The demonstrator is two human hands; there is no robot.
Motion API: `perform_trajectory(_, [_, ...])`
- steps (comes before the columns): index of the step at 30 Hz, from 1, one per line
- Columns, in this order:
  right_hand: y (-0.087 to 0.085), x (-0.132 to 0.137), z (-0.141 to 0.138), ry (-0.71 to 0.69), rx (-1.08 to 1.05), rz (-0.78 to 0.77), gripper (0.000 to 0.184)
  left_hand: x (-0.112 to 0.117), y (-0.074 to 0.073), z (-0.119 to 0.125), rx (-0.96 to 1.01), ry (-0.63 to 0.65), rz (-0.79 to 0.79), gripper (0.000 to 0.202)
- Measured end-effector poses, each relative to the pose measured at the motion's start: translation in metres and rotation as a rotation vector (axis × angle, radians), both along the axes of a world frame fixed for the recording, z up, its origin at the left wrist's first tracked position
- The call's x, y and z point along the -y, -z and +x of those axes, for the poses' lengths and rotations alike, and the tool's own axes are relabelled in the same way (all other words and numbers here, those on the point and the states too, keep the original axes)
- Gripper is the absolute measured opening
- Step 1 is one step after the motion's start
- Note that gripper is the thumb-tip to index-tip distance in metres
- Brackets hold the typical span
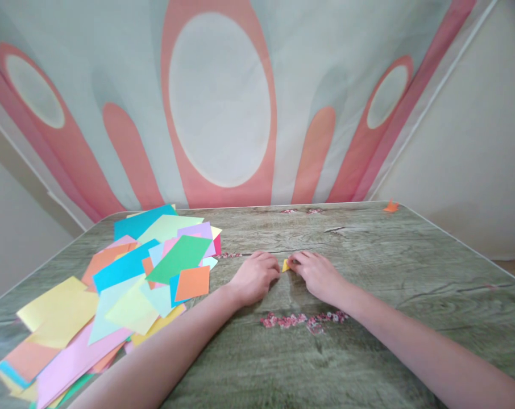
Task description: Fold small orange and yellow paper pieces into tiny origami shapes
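A small folded piece of yellow paper lies at the middle of the wood-grain table, between my two hands. My right hand pinches its right side with thumb and fingertips. Just left of the paper, my left hand rests on the table with its fingers curled in and pressed together. Whatever those fingers may hold is hidden. Only the paper's left part shows, so I cannot make out its folds.
Loose coloured paper sheets are heaped on the left, an orange sheet and a green one among them. A small orange folded paper piece sits at the far right corner. Pink flower prints mark the table, and a patterned cloth hangs behind.
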State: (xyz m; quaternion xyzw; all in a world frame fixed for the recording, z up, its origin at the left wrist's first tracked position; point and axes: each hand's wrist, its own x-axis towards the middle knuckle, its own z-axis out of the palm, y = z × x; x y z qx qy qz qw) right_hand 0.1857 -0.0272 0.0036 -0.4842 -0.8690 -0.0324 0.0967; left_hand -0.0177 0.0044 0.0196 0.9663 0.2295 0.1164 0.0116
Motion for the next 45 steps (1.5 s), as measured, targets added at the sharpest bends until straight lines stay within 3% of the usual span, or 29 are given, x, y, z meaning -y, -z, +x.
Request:
perform_trajectory(4, [0.003,-0.004,0.002,-0.015,-0.059,0.005,0.030,-0.011,0.012,-0.008,0.186,-0.168,-0.092,0.033])
perform_trajectory(7, [0.008,-0.004,0.001,-0.013,-0.095,0.042,0.028,-0.012,0.014,-0.006,0.234,-0.219,-0.113,0.032])
perform_trajectory(14, [0.015,-0.004,0.005,-0.027,-0.214,0.076,0.032,-0.004,0.006,0.001,0.197,-0.152,-0.154,0.026])
perform_trajectory(24, [0.014,-0.006,0.003,0.073,-0.449,0.040,0.026,-0.005,0.003,-0.001,0.178,-0.148,-0.193,0.025])
perform_trajectory(29, [0.013,-0.006,-0.003,0.132,-0.440,0.038,0.039,-0.006,0.004,-0.001,0.196,-0.137,-0.224,0.026])
perform_trajectory(39, [0.018,-0.004,-0.018,0.004,-0.624,-0.064,0.014,-0.006,0.006,-0.004,0.252,-0.097,-0.265,0.024])
perform_trajectory(45, [0.009,0.001,-0.022,-0.032,-0.684,-0.089,0.005,-0.008,0.006,-0.008,0.273,-0.062,-0.285,0.020])
